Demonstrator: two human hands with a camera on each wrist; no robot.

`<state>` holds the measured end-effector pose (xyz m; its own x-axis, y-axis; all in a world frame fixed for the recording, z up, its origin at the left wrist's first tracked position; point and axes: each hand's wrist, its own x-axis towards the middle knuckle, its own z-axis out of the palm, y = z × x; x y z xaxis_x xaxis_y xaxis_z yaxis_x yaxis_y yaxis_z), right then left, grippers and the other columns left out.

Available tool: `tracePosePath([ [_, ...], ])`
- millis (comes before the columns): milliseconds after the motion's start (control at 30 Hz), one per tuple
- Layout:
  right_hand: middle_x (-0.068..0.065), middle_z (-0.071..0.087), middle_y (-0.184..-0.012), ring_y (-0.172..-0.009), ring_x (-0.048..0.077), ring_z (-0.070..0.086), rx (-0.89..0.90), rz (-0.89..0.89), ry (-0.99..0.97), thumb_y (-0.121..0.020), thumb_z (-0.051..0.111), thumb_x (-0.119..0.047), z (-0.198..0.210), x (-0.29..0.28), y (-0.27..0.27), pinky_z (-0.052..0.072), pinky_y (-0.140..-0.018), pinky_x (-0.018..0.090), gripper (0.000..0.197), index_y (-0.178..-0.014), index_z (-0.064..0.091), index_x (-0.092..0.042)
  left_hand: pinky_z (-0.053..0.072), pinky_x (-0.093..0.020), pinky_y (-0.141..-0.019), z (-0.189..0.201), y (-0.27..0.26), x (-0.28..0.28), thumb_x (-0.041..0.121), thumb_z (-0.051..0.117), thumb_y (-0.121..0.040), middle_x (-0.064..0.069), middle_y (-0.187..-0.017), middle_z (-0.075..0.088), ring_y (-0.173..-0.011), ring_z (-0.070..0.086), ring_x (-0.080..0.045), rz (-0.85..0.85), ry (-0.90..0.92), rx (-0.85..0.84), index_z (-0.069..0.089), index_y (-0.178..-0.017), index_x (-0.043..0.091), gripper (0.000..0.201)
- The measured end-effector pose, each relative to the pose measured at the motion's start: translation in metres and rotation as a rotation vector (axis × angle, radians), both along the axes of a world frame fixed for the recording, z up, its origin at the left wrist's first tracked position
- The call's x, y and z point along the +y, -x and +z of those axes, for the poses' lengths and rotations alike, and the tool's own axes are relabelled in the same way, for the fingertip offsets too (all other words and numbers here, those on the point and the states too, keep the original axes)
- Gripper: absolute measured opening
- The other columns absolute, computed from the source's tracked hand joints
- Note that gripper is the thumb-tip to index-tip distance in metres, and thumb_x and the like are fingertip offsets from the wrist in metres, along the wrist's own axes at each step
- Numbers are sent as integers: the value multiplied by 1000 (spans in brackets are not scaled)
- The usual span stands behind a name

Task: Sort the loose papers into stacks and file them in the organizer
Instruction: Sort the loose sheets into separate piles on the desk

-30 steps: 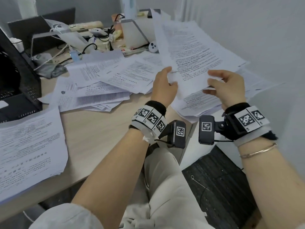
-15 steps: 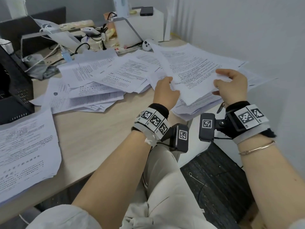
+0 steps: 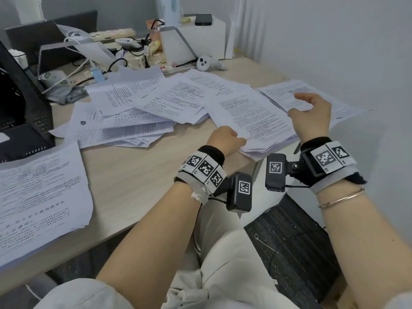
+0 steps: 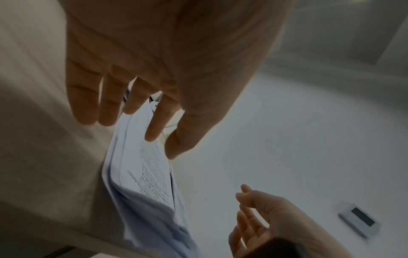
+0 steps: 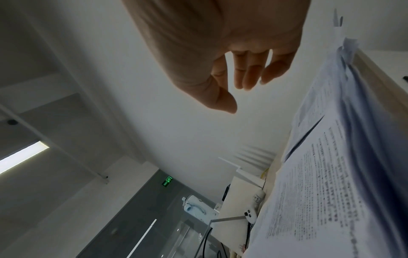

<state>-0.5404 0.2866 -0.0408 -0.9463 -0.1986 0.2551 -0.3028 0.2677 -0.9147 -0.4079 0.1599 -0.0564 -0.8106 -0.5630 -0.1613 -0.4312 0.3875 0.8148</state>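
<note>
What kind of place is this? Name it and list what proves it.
Most likely an office workstation. A light wooden desk is strewn with printed papers. A black mesh file organizer stands at the left edge. Cables and a power strip clutter the back, and a green exit sign shows beyond.

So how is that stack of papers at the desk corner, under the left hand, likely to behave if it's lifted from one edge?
Probably floppy: the stack of papers is thin loose sheets whose near edge overhangs the desk and sags in the left wrist view. Likely to fan out, since its edges are already uneven. The left hand alone may not keep it together; the right hand hovers free.
</note>
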Motion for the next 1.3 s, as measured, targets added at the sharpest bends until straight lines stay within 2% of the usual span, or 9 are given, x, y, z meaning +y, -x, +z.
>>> tracePosePath([
  [100, 4, 49, -131, -116, 22, 52, 5, 47, 8, -80, 57, -4, 6, -15, -14, 38, -85, 14, 39, -116, 57, -20, 48, -37, -97, 4, -12, -12, 23, 59, -89, -6, -128, 53, -113, 54, -22, 21, -7, 33, 55, -123, 10, 36],
  [200, 7, 51, -128, -117, 14, 49, -8, 112, 40, -81, 59, -4, 9, -40, -32, 37, -95, 20, 45, -125, 51, -12, 48, -37, -96, 12, -29, -31, 23, 57, -90, -3, -126, 54, -111, 54, -19, 76, -16, 82, 56, -122, 12, 33],
  [400, 3, 50, -118, -105, 15, 51, -133, 331, -21, -85, 61, -10, 3, -99, -70, 41, -89, 26, 55, -134, 37, -13, 52, -25, -67, 22, -75, -80, 16, 54, -91, -4, -128, 51, -105, 58, -21, 228, -57, 184, 56, -117, 16, 26],
  [533, 6, 47, -125, -109, 28, 57, -187, 485, -154, -84, 63, -16, -5, -137, -94, 46, -88, 37, 61, -137, 33, -12, 52, -27, -69, 26, -103, -105, 13, 51, -91, -6, -122, 55, -97, 60, -21, 340, -70, 215, 54, -110, 16, 20],
  [733, 10, 57, -119, -93, 19, 58, -195, 701, -368, -83, 68, -19, -16, -178, -120, 48, -59, 22, 35, -115, 59, -6, 51, -25, -70, 27, -134, -130, 11, 51, -92, -1, -107, 57, -89, 59, -17, 452, -98, 222, 55, -117, 10, 25],
  [933, 15, 54, -110, -100, 26, 58, -169, 767, -476, -86, 65, -19, -20, -195, -123, 55, -78, 36, 38, -117, 54, -2, 50, -22, -66, 24, -142, -138, 13, 52, -93, -2, -112, 58, -91, 60, -16, 485, -93, 197, 55, -118, 9, 26],
  [1033, 13, 44, -140, -123, 28, 49, -149, 759, -403, -89, 60, -19, -17, -194, -118, 45, -100, 43, 56, -138, 39, 0, 52, -24, -67, 23, -138, -141, 13, 54, -92, -4, -114, 59, -92, 63, -17, 506, -107, 198, 52, -121, 12, 29],
  [1200, 7, 49, -139, -127, 19, 47, -127, 798, -195, -90, 59, -13, -12, -185, -115, 39, -106, 30, 46, -134, 50, -6, 53, -25, -64, 20, -131, -140, 19, 53, -94, -8, -117, 60, -85, 66, -16, 572, -182, 237, 33, -137, 14, 48],
  [1300, 5, 59, -128, -116, 9, 54, -99, 824, -102, -91, 57, -11, -9, -171, -112, 38, -96, 14, 31, -122, 61, -8, 52, -26, -60, 16, -131, -140, 29, 49, -97, -10, -117, 60, -84, 66, -19, 611, -234, 285, 18, -146, 13, 60],
])
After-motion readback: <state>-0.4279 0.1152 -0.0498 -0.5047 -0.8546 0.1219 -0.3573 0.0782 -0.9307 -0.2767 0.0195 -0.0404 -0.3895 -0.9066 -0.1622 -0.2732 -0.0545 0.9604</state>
